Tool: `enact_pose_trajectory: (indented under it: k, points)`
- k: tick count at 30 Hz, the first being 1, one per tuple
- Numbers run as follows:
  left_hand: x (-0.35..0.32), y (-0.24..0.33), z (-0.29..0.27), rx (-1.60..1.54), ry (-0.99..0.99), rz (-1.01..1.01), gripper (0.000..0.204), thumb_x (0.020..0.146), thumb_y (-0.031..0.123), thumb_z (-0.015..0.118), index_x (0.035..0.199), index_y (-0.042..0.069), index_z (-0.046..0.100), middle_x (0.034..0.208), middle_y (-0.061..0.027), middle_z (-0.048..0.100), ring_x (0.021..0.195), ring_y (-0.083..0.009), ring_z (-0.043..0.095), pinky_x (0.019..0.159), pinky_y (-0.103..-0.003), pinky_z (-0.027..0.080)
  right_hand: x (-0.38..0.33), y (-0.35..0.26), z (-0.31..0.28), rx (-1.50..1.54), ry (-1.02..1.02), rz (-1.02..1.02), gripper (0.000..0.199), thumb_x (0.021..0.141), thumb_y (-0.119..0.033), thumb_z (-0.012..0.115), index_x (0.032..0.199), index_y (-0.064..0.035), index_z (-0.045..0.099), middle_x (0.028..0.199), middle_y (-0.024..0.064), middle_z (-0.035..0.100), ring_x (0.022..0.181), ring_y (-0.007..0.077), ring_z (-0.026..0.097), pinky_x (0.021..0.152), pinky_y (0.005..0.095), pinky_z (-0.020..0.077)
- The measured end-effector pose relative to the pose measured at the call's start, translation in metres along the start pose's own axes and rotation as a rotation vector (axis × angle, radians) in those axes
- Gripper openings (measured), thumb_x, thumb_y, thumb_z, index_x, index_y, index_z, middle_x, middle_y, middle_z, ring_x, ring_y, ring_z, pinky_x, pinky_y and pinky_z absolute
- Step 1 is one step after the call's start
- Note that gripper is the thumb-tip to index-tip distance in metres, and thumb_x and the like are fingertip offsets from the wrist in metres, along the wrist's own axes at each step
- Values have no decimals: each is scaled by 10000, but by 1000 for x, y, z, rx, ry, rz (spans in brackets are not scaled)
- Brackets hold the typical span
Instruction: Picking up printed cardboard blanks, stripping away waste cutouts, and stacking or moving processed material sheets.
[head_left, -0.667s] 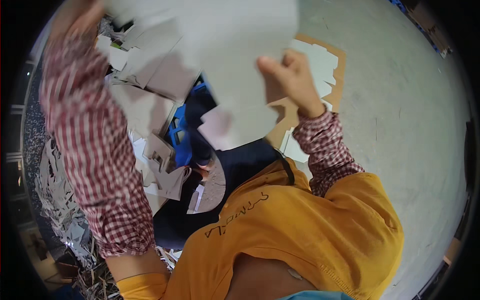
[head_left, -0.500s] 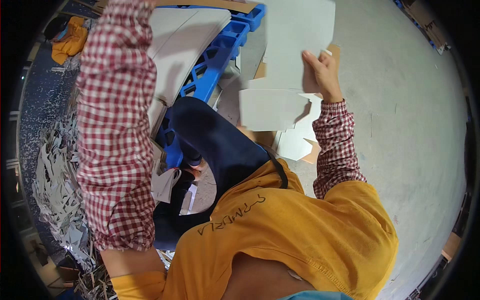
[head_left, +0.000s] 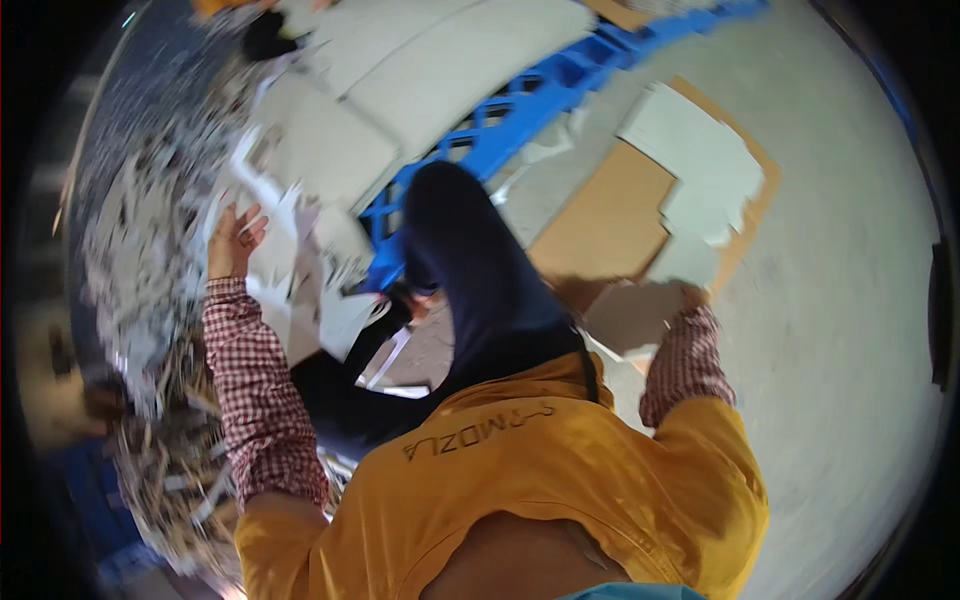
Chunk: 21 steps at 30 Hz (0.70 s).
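Observation:
At the left, my left hand (head_left: pixel 235 240) is open with its fingers apart. Beside it is a blurred tangle of white card offcuts (head_left: pixel 262 165), and I see nothing gripped in the fingers. My right hand (head_left: pixel 692 296), partly in shadow, is closed on the edge of a pale card sheet (head_left: pixel 630 318) low at the right. That sheet overlaps a pile on the floor, where white cut card pieces (head_left: pixel 705 165) lie over brown cardboard (head_left: pixel 610 205).
A stack of large white card sheets (head_left: pixel 450 60) rests on a blue plastic pallet (head_left: pixel 540 85) beyond my bent knee (head_left: pixel 445 210). Shredded paper strips (head_left: pixel 150 250) heap up along the left. Grey floor (head_left: pixel 840 330) stretches to the right.
My left hand has come back from the far stack to the offcuts at the left. My right hand has lowered its card sheet toward me, over the floor pile. The view has shifted.

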<state>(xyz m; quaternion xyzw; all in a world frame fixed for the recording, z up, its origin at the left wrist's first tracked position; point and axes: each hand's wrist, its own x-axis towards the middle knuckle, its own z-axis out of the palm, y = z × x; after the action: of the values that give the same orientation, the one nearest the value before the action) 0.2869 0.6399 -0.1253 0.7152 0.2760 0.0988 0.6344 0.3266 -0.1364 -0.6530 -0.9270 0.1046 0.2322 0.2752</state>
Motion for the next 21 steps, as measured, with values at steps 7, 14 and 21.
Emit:
enact_pose_trajectory:
  k: [7,14,21]
  points:
    - [-103,-146,-260,1315,938,-366,575,716,426,530,1119,32,418,1099,-153,469,977,-293,472,823,-398,370,40,-37,-49,134,-3,376,333,699,-329,599,815,-16,594,694,66,569,549,144,489,445,284,372]
    - [-171,-231,-242,242,957,-703,527,741,458,496,980,-11,500,875,-148,550,764,-233,551,649,-358,449,-84,-491,-93,918,-52,-531,294,809,-184,478,1017,23,481,973,121,537,874,189,531,723,266,430]
    - [-154,-238,-220,181,710,307,256,717,199,551,852,-15,512,662,-120,555,558,-221,563,432,-301,449,-296,-706,12,428,-826,-1474,342,744,-141,558,1038,12,471,973,96,543,850,156,535,691,230,428]
